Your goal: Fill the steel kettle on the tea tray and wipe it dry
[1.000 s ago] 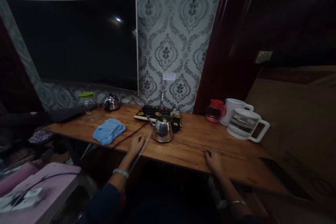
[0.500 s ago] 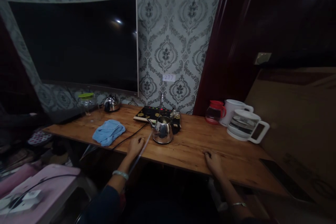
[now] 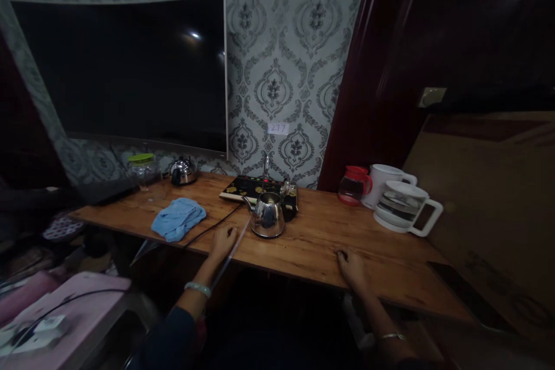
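Note:
My left hand [image 3: 222, 243] rests at the front edge of the wooden table, its fingers curled shut with nothing visible in them. Just right of it stands a shiny metal kettle [image 3: 268, 218], upright and lidless, its spout towards the left. A pale translucent strip [image 3: 229, 257] runs between that hand and the kettle, down past the table edge; I cannot tell what it is. My right hand [image 3: 352, 266] lies further right on the table, fingers curled in, apart from the kettle. Behind the kettle sits a black tea stove [image 3: 240, 187] with gold flowers, a red light and a thin metal spout.
A folded blue cloth [image 3: 178, 218] lies left, near a second metal kettle [image 3: 183, 172] and a glass jug with a green lid [image 3: 142, 170]. At right stand a red-lidded glass pot [image 3: 352, 185], white-handled glass jug [image 3: 401, 207], cardboard box [image 3: 489, 185] and dark flat slab [image 3: 468, 295].

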{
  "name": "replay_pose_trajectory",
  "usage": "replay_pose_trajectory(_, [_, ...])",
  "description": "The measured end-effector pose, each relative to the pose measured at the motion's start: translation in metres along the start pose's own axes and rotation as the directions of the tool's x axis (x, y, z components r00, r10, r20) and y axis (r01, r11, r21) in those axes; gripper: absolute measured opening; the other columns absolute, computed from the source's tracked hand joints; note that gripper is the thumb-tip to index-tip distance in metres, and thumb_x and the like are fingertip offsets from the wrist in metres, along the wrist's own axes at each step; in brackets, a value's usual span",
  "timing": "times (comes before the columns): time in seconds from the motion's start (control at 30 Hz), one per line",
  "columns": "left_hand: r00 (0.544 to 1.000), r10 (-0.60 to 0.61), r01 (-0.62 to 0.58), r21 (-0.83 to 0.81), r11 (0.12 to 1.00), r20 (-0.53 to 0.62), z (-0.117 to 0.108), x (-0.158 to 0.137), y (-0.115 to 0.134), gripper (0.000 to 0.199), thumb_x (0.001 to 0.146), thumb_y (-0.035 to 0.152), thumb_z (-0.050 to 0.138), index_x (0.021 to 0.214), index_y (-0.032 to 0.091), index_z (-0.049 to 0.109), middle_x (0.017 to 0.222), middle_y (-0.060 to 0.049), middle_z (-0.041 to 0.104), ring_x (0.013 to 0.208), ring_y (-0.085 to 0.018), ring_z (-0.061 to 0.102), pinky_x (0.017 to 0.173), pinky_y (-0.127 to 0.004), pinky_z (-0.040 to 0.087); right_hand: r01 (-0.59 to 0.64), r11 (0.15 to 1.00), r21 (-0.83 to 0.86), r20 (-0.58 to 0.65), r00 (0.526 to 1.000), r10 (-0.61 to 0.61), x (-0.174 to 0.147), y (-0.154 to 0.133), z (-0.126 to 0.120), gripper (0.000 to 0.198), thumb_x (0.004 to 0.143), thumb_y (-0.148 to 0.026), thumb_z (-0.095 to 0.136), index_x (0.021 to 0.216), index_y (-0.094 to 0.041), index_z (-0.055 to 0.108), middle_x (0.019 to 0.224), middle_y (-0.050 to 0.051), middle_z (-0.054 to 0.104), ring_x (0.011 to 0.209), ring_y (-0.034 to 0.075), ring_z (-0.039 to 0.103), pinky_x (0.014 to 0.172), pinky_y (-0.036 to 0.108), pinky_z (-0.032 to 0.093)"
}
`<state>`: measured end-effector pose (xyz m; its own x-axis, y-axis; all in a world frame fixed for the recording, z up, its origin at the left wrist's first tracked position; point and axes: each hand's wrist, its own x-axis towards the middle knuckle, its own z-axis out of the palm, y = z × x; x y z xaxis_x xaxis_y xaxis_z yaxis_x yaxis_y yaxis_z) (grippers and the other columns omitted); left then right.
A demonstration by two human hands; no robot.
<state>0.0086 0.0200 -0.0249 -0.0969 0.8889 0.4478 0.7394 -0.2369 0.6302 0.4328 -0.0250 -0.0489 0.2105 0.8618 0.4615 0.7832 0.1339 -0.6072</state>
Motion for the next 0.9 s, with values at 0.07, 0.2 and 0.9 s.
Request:
replay_pose_trajectory(0.07, [1.0, -0.005, 0.005, 0.001, 1.0, -0.001, 0.0, 0.0, 0.0, 0.025, 0.082, 0.027, 0.045, 0.074, 0.017, 0.067, 0.08, -0.006, 0.071, 0.081, -0.019, 0.063, 0.074, -0.028, 0.045, -0.006, 1.0, 0.003, 0.005, 1.0, 0.006, 0.0, -0.002, -0.002, 0.025, 0.074, -0.019, 0.045, 0.074, -0.021, 0.07, 0.085, 0.008, 0.074, 0.087, 0.023, 0.067, 0.083, 0.032, 0.048])
replay_pose_trajectory(0.2, [1.0, -0.005, 0.005, -0.008, 1.0, 0.0, -0.001, -0.002, 0.002, 0.027, 0.082, 0.028, 0.044, 0.073, 0.017, 0.066, 0.077, -0.005, 0.07, 0.077, -0.018, 0.062, 0.073, -0.028, 0.044, -0.015, 1.0, 0.011, 0.004, 1.0, 0.015, -0.002, -0.006, -0.004, 0.026, 0.074, -0.02, 0.045, 0.075, -0.021, 0.071, 0.087, 0.009, 0.074, 0.087, 0.023, 0.067, 0.082, 0.031, 0.049])
replay_pose_trajectory(0.9, [0.957, -0.263, 0.282, -0.635, 0.719, 0.127, -0.01, 0.022, 0.034, 0.052, 0.067, 0.057, 0.064, 0.097, 0.015, 0.06, 0.056, 0.006, 0.048, 0.045, -0.007, 0.042, 0.044, -0.02, 0.029, -0.085, 0.858, 0.506, 0.101, 0.994, 0.039, 0.027, -0.042, 0.044, 0.039, 0.076, -0.042, 0.052, 0.101, -0.017, 0.065, 0.089, 0.009, 0.071, 0.08, 0.023, 0.066, 0.075, 0.038, 0.054])
